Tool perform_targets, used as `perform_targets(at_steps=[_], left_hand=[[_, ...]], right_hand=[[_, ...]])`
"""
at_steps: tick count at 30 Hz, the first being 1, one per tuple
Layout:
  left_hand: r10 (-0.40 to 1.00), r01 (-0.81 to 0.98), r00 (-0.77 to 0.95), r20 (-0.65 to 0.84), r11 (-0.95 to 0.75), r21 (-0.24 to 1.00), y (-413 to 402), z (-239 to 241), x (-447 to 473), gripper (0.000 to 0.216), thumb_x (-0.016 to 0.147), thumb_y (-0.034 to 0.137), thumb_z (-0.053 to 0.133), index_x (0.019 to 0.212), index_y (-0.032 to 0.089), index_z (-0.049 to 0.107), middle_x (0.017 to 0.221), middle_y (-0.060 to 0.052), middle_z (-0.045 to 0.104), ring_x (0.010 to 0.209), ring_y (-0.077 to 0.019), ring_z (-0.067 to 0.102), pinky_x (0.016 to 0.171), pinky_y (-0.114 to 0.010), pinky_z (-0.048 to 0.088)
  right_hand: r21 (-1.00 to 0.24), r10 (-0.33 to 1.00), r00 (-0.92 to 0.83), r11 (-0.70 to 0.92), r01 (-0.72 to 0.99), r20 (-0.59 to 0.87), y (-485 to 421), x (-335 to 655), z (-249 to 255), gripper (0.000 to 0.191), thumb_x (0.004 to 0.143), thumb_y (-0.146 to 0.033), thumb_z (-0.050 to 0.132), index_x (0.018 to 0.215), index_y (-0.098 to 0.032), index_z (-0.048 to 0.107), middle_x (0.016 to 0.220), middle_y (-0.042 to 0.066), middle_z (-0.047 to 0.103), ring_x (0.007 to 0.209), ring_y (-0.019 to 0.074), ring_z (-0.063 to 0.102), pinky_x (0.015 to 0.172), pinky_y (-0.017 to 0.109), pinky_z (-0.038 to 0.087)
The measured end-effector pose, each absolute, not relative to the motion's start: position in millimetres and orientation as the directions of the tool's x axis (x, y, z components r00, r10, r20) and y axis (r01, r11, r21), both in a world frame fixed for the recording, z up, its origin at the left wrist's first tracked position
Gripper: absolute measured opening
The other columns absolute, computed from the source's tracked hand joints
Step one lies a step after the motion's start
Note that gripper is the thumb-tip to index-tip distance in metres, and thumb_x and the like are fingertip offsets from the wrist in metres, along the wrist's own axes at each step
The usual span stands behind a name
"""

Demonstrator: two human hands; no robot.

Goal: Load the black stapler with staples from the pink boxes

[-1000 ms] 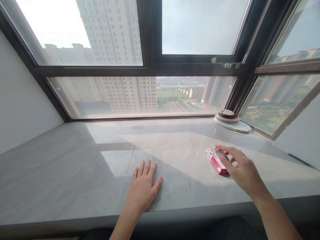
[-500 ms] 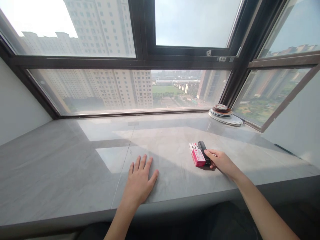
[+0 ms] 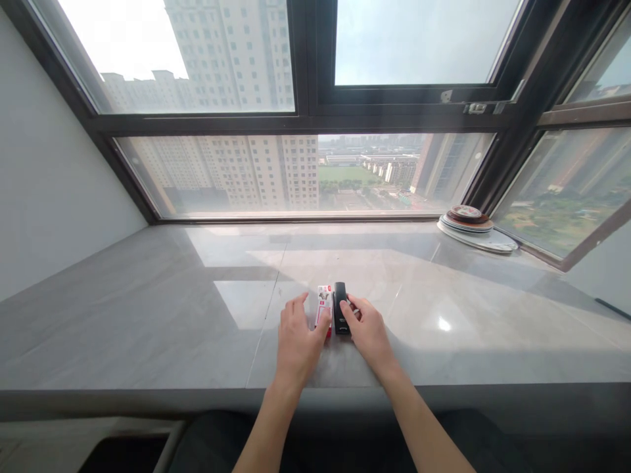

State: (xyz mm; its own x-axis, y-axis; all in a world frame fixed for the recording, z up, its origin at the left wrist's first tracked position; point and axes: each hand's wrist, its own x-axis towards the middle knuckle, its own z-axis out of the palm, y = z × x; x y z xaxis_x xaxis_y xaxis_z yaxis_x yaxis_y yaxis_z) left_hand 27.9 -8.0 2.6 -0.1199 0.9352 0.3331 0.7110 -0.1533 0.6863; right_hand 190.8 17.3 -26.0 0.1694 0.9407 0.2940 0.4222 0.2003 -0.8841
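Note:
A black stapler [image 3: 340,309] lies lengthwise on the grey stone sill, pointing toward the window. My right hand [image 3: 369,332] grips it from the right side, thumb on top and fingers curled along its edge. Just left of the stapler is a small red and white box [image 3: 323,299], close beside it. My left hand [image 3: 300,338] reaches over that box from the left, its thumb across the lower part and its fingers spread to the left of it. The thumb hides some of the box's near end.
A stack of several plates [image 3: 470,230] stands in the far right corner by the window frame. The stone sill [image 3: 148,315] ends in a front edge near my body. A thin dark strip [image 3: 612,309] is at the far right wall.
My right hand has brought the stapler and box left to the middle. My left hand has lifted off the bare sill and come to the box. The view has turned slightly left.

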Motion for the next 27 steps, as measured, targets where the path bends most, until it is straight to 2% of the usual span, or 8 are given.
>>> perform_targets(at_steps=[4, 7, 11, 17, 22, 27], left_hand=[[0.929, 0.831, -0.11, 0.354, -0.109, 0.545, -7.4, 12.6, 54.5, 0.068, 0.088, 0.043, 0.064, 0.15, 0.024, 0.042, 0.14, -0.014, 0.056, 0.128, -0.0333, 0.053, 0.101, -0.045, 0.045], [0.937, 0.882, -0.108, 0.331, -0.063, 0.468, -4.5, 12.3, 56.1, 0.053, 0.089, 0.04, 0.062, 0.139, 0.023, 0.053, 0.123, -0.013, 0.064, 0.115, -0.033, 0.061, 0.095, -0.044, 0.046], [0.944, 0.87, -0.08, 0.319, -0.09, 0.485, -0.6, 12.0, 37.4, 0.046, 0.089, 0.04, 0.063, 0.131, 0.022, 0.058, 0.115, -0.011, 0.069, 0.104, -0.0284, 0.066, 0.088, -0.037, 0.048], [0.912, 0.892, -0.156, 0.378, -0.034, 0.451, 29.3, 19.6, -6.6, 0.048, 0.088, 0.043, 0.065, 0.131, 0.023, 0.059, 0.119, -0.009, 0.071, 0.105, -0.0277, 0.067, 0.087, -0.035, 0.048], [0.942, 0.857, -0.193, 0.274, 0.026, 0.515, 58.4, 18.1, -34.9, 0.039, 0.089, 0.043, 0.066, 0.122, 0.022, 0.065, 0.117, -0.009, 0.074, 0.103, -0.0251, 0.068, 0.083, -0.031, 0.048], [0.938, 0.832, -0.22, 0.267, 0.037, 0.553, 39.8, 11.9, -67.6, 0.048, 0.09, 0.046, 0.063, 0.134, 0.025, 0.061, 0.12, -0.007, 0.073, 0.102, -0.0244, 0.068, 0.083, -0.03, 0.048]], right_hand=[[-0.89, 0.927, 0.199, 0.219, 0.399, 0.317, 16.9, 198.5, -26.9, 0.059, 0.096, -0.061, 0.054, 0.127, -0.014, 0.072, 0.094, 0.009, 0.072, 0.073, 0.02, 0.063, 0.073, 0.033, 0.054], [-0.901, 0.924, 0.223, 0.211, 0.38, 0.31, 17.9, 199.6, -28.0, 0.061, 0.094, -0.062, 0.055, 0.127, -0.013, 0.072, 0.091, 0.008, 0.071, 0.069, 0.0187, 0.061, 0.07, 0.032, 0.054], [-0.903, 0.923, 0.232, 0.206, 0.377, 0.307, 19.8, 197.7, -30.7, 0.06, 0.094, -0.062, 0.056, 0.124, -0.013, 0.072, 0.09, 0.008, 0.07, 0.067, 0.0176, 0.06, 0.068, 0.03, 0.053], [-0.908, 0.927, 0.235, 0.193, 0.372, 0.293, 20.9, 199.3, -32.8, 0.057, 0.094, -0.061, 0.057, 0.123, -0.015, 0.073, 0.087, 0.006, 0.069, 0.066, 0.0164, 0.058, 0.066, 0.029, 0.051], [-0.904, 0.932, 0.222, 0.186, 0.384, 0.286, 19.4, 200.4, -30.9, 0.055, 0.096, -0.059, 0.056, 0.125, -0.016, 0.072, 0.088, 0.005, 0.069, 0.067, 0.0166, 0.058, 0.066, 0.028, 0.05], [-0.885, 0.93, 0.211, 0.188, 0.425, 0.299, 20.2, 198.9, -29.5, 0.054, 0.097, -0.059, 0.052, 0.124, -0.018, 0.073, 0.092, 0.006, 0.068, 0.068, 0.0166, 0.059, 0.068, 0.029, 0.051]])
